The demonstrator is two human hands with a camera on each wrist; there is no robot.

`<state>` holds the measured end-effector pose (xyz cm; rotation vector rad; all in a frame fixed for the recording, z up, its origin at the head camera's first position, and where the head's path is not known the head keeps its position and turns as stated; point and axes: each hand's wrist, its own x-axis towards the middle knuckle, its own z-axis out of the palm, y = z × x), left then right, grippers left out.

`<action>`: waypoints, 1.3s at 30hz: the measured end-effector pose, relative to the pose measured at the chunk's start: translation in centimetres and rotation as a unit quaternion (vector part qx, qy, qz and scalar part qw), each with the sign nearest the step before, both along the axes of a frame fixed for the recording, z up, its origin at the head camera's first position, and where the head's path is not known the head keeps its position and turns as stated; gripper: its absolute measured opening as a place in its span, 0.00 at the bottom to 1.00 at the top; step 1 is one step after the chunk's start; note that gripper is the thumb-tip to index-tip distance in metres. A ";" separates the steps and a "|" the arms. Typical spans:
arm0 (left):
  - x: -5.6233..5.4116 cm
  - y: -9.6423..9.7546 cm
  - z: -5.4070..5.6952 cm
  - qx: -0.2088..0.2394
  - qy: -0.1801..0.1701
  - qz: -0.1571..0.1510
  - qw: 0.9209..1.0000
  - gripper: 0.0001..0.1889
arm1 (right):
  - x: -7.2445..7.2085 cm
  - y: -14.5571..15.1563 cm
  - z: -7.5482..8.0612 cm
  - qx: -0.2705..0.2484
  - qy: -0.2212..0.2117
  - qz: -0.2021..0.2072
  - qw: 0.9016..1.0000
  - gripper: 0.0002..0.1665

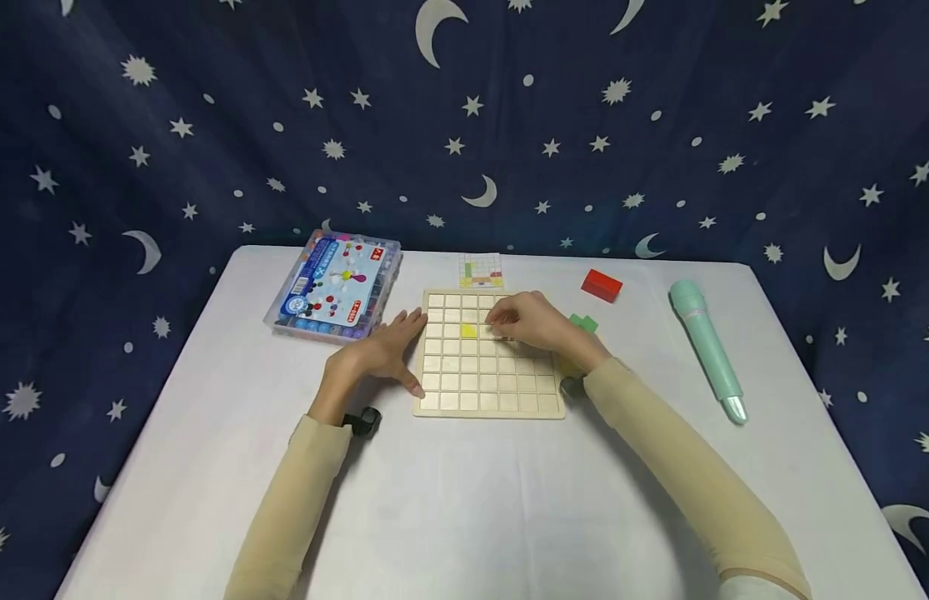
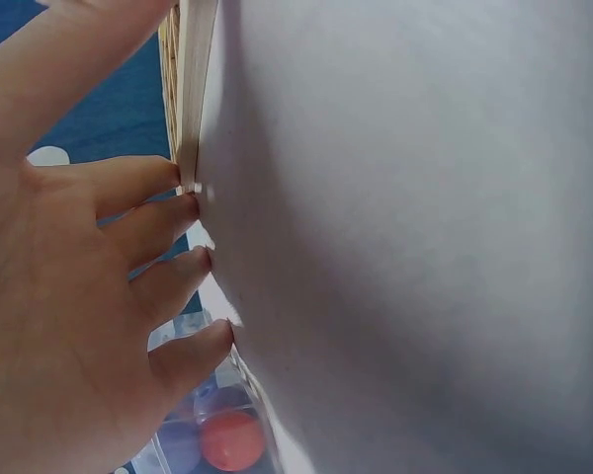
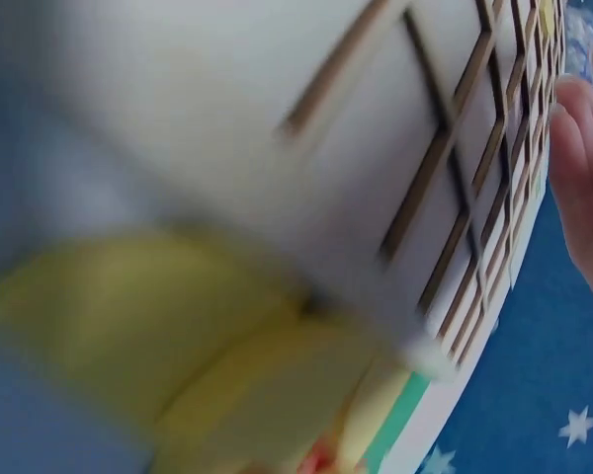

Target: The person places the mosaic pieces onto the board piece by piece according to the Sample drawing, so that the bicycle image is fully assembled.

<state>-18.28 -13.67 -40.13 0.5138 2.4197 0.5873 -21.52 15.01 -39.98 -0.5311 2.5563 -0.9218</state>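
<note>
A wooden grid board (image 1: pixel 490 403) lies on the white table with one yellow square (image 1: pixel 469 331) in its upper rows. Spread along the board's left side, my left hand (image 1: pixel 382 348) touches its edge with fingers and thumb; the left wrist view shows those fingertips (image 2: pixel 188 205) by the board's side. My right hand (image 1: pixel 535 323) is over the board's upper right part, fingers bent toward the thumb just right of the yellow square. Whether it pinches a small piece I cannot tell. Beside the board, partly hidden by the right wrist, lie green pieces (image 1: pixel 586 322) and yellow pieces (image 3: pixel 138 316).
Behind the board lies a small card (image 1: pixel 481 271) with a coloured grid pattern. A clear box (image 1: pixel 329 292) with a printed label stands at the back left. On the right are a red block (image 1: pixel 602 285) and a long mint-green stick (image 1: pixel 707 350) with a silver tip.
</note>
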 end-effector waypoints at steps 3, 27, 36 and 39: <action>0.2 0.0 0.0 -0.002 -0.001 0.000 1.000 0.70 | 0.8 1.5 0.1 0.004 0.009 -0.013 1.000 0.14; 0.7 0.0 -0.2 0.001 -0.013 0.014 1.000 0.71 | 1.6 9.8 0.2 0.040 0.005 -0.116 0.992 0.14; 0.3 0.0 -0.2 -0.011 -0.004 0.005 1.000 0.70 | 0.9 10.4 -1.1 0.042 -0.031 -0.101 0.994 0.16; 0.1 0.1 -0.1 -0.012 -0.002 0.003 1.000 0.70 | 0.7 10.5 -1.1 0.045 -0.039 -0.096 0.994 0.17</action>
